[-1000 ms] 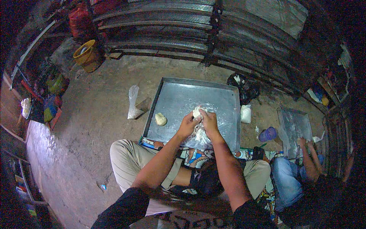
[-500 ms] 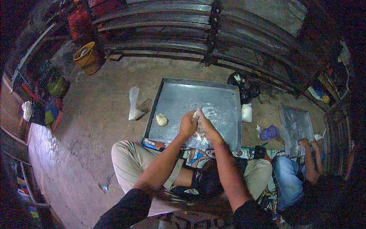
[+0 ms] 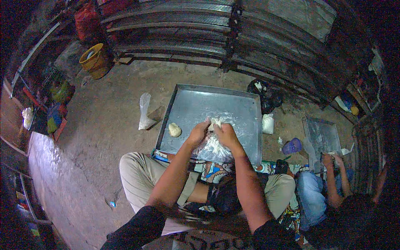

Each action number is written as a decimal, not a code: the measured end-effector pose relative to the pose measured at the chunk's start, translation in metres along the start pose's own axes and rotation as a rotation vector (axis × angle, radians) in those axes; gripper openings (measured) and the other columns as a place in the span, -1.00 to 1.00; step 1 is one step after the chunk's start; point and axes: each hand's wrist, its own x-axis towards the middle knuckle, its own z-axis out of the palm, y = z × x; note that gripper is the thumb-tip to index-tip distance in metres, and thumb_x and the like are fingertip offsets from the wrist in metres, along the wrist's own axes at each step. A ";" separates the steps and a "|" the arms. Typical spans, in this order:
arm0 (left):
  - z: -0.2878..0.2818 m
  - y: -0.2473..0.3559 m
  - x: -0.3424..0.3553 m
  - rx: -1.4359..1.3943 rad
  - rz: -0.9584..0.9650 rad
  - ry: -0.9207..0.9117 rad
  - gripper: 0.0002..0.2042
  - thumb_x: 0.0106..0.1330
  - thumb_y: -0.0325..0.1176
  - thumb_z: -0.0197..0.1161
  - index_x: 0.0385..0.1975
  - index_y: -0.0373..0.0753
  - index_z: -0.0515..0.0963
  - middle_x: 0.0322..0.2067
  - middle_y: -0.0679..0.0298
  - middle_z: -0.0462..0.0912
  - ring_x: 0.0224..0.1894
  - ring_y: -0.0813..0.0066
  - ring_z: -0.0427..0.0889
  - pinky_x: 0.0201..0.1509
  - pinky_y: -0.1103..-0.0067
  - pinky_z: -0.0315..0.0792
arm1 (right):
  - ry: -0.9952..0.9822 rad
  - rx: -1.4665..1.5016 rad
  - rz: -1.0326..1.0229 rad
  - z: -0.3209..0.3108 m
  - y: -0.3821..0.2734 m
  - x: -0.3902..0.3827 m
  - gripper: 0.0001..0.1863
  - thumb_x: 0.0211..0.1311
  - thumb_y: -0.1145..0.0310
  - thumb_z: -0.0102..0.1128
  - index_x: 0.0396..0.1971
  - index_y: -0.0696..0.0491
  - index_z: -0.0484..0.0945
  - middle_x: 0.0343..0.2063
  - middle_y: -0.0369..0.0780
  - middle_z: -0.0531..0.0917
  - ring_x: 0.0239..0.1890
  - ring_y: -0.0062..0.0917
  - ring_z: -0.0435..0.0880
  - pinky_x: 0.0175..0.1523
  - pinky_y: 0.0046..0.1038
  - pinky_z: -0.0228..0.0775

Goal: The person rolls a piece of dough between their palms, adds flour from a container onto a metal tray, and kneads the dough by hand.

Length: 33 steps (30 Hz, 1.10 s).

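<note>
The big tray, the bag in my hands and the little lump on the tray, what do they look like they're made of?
Tray: seemingly sheet metal, dull grey with a soft sheen and a raised folded rim.
Bag: thin clear plastic, crinkled and glinting, white powdery stuff inside; both hands, left hand and right hand, pinch its top.
Lump: probably dough, pale cream, matte, softly rounded.

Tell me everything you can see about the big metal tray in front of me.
The metal tray is a wide, shallow rectangle of dull grey sheet metal with a low raised rim, lying flat on the concrete floor just past the knees. White flour dusts its middle. A small dough ball sits near its left edge. The left hand and right hand work a clear bag of white dough over its near edge.
</note>
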 end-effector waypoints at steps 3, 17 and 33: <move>0.005 -0.001 0.001 0.212 0.103 0.039 -0.68 0.45 -0.19 0.04 -0.06 -0.31 0.54 -0.26 0.34 0.63 -0.28 0.64 0.52 -0.17 0.64 0.43 | -0.151 -0.043 -0.011 -0.008 0.001 -0.003 -0.66 0.29 0.22 0.05 -0.33 0.26 0.55 -0.44 0.16 0.61 -0.31 0.04 0.64 -0.22 -0.17 0.45; 0.008 -0.022 0.014 -0.163 -0.040 0.224 -0.55 0.41 0.05 0.03 -0.18 -0.29 0.57 -0.27 0.24 0.63 -0.23 0.42 0.55 -0.10 0.44 0.39 | -0.087 -0.282 -0.011 -0.002 -0.022 -0.008 -0.54 0.17 0.18 0.22 -0.10 0.26 0.45 -0.21 0.12 0.62 -0.14 0.03 0.59 -0.04 -0.12 0.43; 0.018 -0.005 0.004 -0.102 0.230 0.209 -0.74 0.45 -0.22 0.05 -0.10 -0.29 0.49 -0.28 0.28 0.62 -0.25 0.53 0.56 -0.15 0.55 0.47 | -0.149 -0.059 -0.157 -0.006 -0.009 -0.002 -0.70 0.38 0.27 -0.10 -0.23 0.22 0.49 -0.34 0.14 0.61 -0.22 0.05 0.60 -0.14 -0.10 0.42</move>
